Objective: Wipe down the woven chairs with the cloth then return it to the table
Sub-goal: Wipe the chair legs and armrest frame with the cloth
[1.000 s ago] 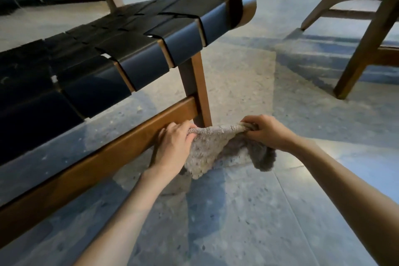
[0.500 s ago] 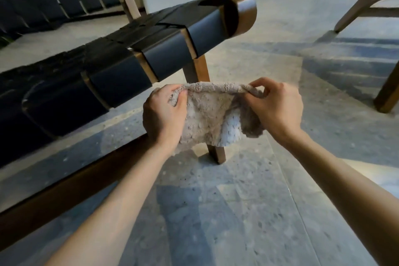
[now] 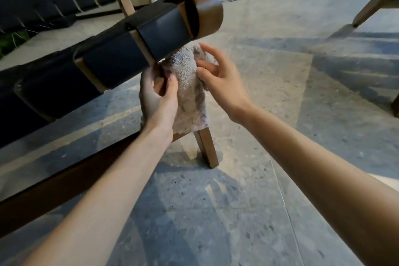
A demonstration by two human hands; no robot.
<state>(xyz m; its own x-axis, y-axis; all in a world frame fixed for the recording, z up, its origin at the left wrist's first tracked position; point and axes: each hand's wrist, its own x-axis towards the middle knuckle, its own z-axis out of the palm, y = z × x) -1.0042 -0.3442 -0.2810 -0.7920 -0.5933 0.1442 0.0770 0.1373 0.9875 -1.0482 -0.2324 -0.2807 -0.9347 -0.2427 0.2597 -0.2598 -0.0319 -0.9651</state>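
One grip remains: left hand (image 3: 158, 99) clutches cloth (image 3: 190, 97) (against chair leg (image 3: 207, 149)); right hand (image 3: 218, 81) spread.

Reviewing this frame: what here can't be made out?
All head view:
- Table: not in the frame.
- Right hand: motion-blurred, so it is unclear whether its fingers pinch the cloth.
- Chair leg: upper part hidden by the cloth and the left hand.
- Second chair: cut off by the right edge.

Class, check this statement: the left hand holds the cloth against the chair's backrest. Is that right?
Not quite. The head view shows the left hand holding the cloth against the chair's front leg, not its backrest.
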